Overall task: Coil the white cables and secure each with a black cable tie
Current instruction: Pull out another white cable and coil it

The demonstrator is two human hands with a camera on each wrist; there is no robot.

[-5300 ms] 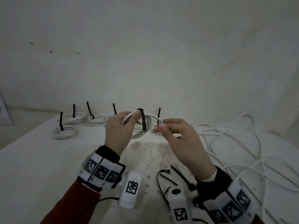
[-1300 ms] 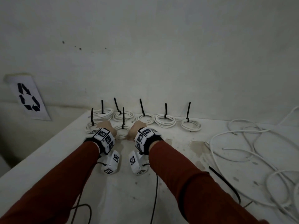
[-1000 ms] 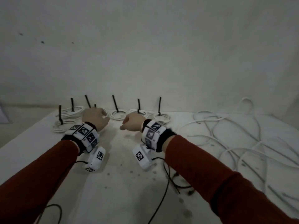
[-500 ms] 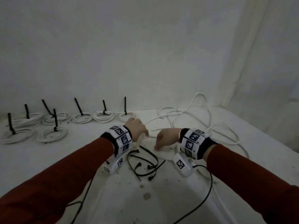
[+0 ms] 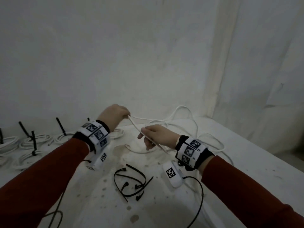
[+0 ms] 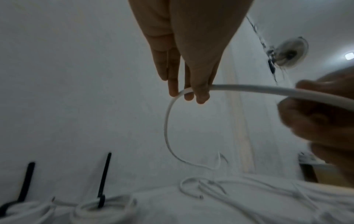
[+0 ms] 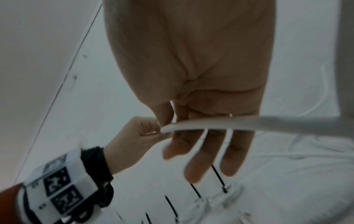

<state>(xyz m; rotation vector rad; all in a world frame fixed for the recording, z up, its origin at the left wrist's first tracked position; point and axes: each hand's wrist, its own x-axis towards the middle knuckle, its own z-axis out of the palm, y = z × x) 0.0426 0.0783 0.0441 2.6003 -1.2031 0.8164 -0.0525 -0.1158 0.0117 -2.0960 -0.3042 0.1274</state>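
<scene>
Coiled white cable bundles with upright black cable ties [image 5: 33, 145] sat at far left on the white stained table [image 5: 164, 203]. Left hand [image 5: 113, 116] pinched the loose white cable [image 5: 136, 127] at its fingertips, raised above the table. Loose black cable ties [image 5: 130, 183] lay near the front. Right hand [image 5: 158, 137] held the same cable lower, fingers loosely curled round it; more slack trailed right.

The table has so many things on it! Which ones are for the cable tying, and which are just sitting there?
For the job:
- white cable, held by left hand and right hand
- loose black cable ties
- finished coils

Just there:
- wall fan
- ceiling light
</scene>
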